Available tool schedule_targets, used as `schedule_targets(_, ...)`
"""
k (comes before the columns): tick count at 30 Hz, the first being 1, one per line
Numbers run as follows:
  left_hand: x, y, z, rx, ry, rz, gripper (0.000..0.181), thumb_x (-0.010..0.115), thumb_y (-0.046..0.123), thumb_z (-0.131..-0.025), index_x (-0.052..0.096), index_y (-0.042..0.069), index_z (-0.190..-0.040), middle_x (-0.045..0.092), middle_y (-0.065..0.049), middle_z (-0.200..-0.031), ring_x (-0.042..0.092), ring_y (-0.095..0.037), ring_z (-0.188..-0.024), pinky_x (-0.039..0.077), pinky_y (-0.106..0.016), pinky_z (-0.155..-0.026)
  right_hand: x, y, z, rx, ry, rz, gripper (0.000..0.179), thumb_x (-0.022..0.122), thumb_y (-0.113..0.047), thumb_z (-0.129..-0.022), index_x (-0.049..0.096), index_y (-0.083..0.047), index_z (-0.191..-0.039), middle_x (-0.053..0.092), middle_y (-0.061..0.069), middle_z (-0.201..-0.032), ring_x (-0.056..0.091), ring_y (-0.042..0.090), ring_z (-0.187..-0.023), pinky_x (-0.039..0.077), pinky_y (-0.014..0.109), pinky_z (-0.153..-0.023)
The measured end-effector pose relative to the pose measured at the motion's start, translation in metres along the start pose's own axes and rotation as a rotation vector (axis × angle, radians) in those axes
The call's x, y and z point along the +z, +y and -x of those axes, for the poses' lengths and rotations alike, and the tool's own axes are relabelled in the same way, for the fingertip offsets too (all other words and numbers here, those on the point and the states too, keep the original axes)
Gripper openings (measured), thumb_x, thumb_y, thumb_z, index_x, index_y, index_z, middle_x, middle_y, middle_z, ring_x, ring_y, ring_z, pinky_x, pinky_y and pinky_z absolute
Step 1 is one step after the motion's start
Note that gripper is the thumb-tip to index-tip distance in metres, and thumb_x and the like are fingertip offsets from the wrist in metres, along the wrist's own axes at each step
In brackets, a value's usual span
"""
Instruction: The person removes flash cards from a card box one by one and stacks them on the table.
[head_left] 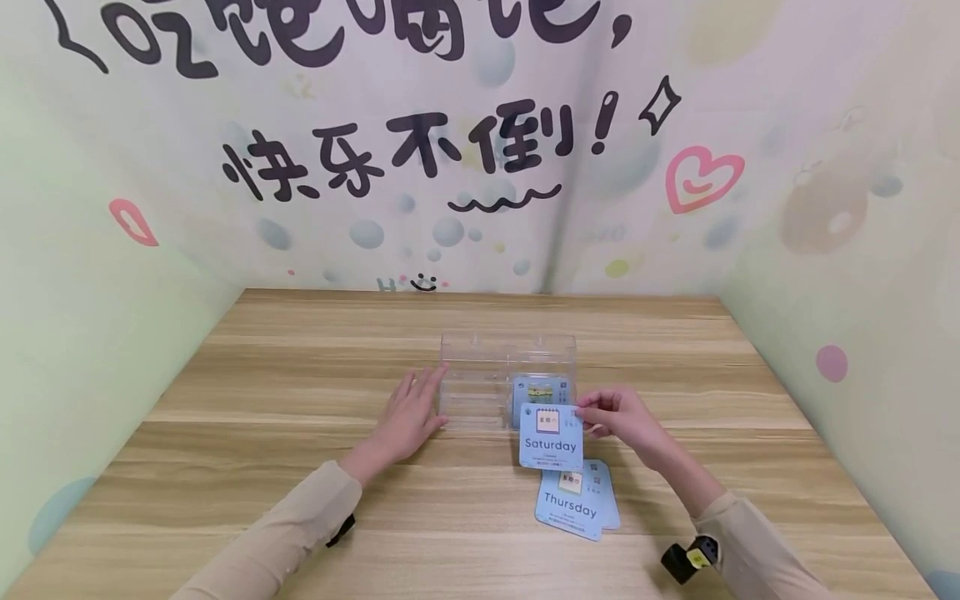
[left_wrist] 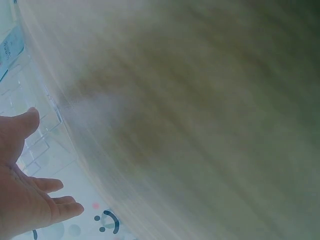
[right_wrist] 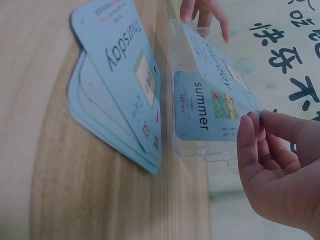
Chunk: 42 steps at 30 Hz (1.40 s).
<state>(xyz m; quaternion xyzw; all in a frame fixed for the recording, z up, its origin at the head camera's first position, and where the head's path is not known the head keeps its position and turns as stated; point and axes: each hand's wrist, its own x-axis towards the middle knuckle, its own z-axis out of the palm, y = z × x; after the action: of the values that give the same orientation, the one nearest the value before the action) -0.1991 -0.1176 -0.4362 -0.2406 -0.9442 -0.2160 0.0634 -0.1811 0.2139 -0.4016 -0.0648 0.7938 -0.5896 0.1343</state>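
Observation:
My right hand (head_left: 617,418) pinches the blue Saturday card (head_left: 551,450) by its upper right corner, lifted in front of a clear plastic card holder (head_left: 474,408). In the holder's right-hand compartment sits a blue summer card (right_wrist: 192,111), partly covered by the Saturday card in the head view. My left hand (head_left: 408,419) rests at the holder's left side, thumb and fingers spread and relaxed, fingertips right at its edge. A small stack of blue cards, the Thursday card (head_left: 567,508) on top, lies on the table nearer to me.
The holder stands on a wood-grain table (head_left: 315,350). Behind the table hangs a printed cloth backdrop (head_left: 420,242) with black lettering. A black wrist device (head_left: 684,560) is on the right sleeve.

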Motion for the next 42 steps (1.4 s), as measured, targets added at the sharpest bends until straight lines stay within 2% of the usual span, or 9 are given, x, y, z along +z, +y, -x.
schedule_targets(11,-0.001,0.001,0.0,-0.011,-0.018,0.002,0.081,0.064,0.022,-0.084,0.012,0.013,-0.145,0.032,-0.025,-0.14,0.023,-0.048,-0.128,0.018,-0.058,-0.106,-0.01,0.017,0.015,0.119,-0.106,-0.094,0.026,0.058,-0.009,-0.087,0.054,0.012,-0.102,0.063,0.005,-0.082,0.057,0.012,-0.068,0.053,0.024,-0.064)
schedule_targets(17,-0.001,0.001,0.0,-0.016,-0.024,0.0,0.08,0.063,0.022,-0.085,0.012,0.014,-0.145,0.032,-0.024,-0.14,0.023,-0.048,-0.128,0.017,-0.058,-0.106,-0.014,0.028,0.022,0.171,-0.124,-0.138,0.025,0.06,-0.01,-0.086,0.055,0.009,-0.1,0.063,0.005,-0.081,0.058,0.011,-0.069,0.053,0.023,-0.064)
schedule_targets(27,0.0,0.001,0.0,-0.024,-0.019,0.001,0.08,0.064,0.022,-0.084,0.012,0.014,-0.145,0.032,-0.024,-0.14,0.022,-0.048,-0.128,0.018,-0.058,-0.105,-0.018,0.039,0.029,0.208,-0.155,-0.146,0.025,0.061,-0.012,-0.084,0.056,0.007,-0.101,0.063,0.004,-0.081,0.058,0.011,-0.071,0.053,0.022,-0.064)
schedule_targets(35,0.0,0.001,0.0,-0.017,-0.017,0.001,0.08,0.064,0.022,-0.084,0.013,0.013,-0.145,0.032,-0.025,-0.14,0.023,-0.047,-0.129,0.018,-0.057,-0.106,-0.02,0.047,0.033,0.22,-0.199,-0.183,0.017,0.06,-0.01,-0.085,0.059,0.002,-0.097,0.063,0.003,-0.079,0.057,0.012,-0.071,0.052,0.022,-0.064)
schedule_targets(42,0.0,0.002,0.0,-0.029,-0.021,0.007,0.08,0.064,0.022,-0.084,0.013,0.013,-0.145,0.031,-0.026,-0.14,0.022,-0.047,-0.129,0.017,-0.056,-0.106,-0.019,0.049,0.034,0.215,-0.188,-0.154,0.02,0.06,-0.011,-0.084,0.058,0.003,-0.098,0.062,0.003,-0.077,0.057,0.011,-0.069,0.052,0.021,-0.061)
